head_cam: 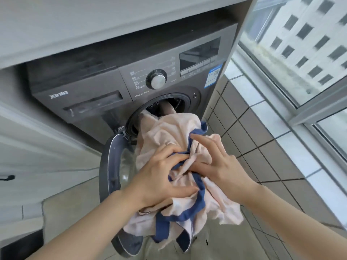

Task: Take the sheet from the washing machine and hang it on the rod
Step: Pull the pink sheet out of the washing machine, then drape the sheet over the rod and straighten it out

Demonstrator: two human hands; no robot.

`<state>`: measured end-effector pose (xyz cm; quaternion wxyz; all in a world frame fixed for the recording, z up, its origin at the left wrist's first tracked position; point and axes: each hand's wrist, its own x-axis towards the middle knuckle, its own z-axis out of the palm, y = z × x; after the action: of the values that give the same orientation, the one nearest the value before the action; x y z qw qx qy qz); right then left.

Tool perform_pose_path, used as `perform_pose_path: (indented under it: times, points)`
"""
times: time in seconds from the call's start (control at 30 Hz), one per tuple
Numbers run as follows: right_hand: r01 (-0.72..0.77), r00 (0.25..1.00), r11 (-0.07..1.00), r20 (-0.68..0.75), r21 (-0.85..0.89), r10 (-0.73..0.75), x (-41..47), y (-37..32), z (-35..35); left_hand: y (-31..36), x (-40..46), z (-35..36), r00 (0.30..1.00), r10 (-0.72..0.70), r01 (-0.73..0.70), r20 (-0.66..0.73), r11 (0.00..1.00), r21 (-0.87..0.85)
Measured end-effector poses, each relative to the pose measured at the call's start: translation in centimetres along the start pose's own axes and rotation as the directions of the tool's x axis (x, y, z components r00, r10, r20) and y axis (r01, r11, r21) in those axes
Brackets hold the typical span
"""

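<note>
Left hand (161,177) gripping bunched pale pink sheet (169,132) with blue trim, right hand (219,164) clutching the same bundle just at its 3 o'clock, forefinger outstretched, sheet trailing from washing machine (84,85) drum at 12 o'clock, open door (110,166) at 9 o'clock

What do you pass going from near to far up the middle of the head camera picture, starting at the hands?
Hands, left and right, gripping the sheet → drum opening that the sheet trails from → round dial → grey counter overhead.
</note>
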<state>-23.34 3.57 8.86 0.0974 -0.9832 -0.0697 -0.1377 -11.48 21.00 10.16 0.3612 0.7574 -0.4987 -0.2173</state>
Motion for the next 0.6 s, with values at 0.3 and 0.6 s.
perform_pose_path:
  times: [0.3,0.6]
  points:
    - [-0.075,0.997,0.997,0.009,-0.023,0.075,-1.7,-10.1,-4.3,3.9,-7.8,-5.8,0.930,0.361,-0.366,0.071,0.926,0.090]
    - [-0.199,0.966,0.976,-0.189,-0.088,0.179,-3.0,-16.9,-9.8,7.3,-12.0,-9.6,0.868,0.451,-0.492,0.206,0.835,0.245]
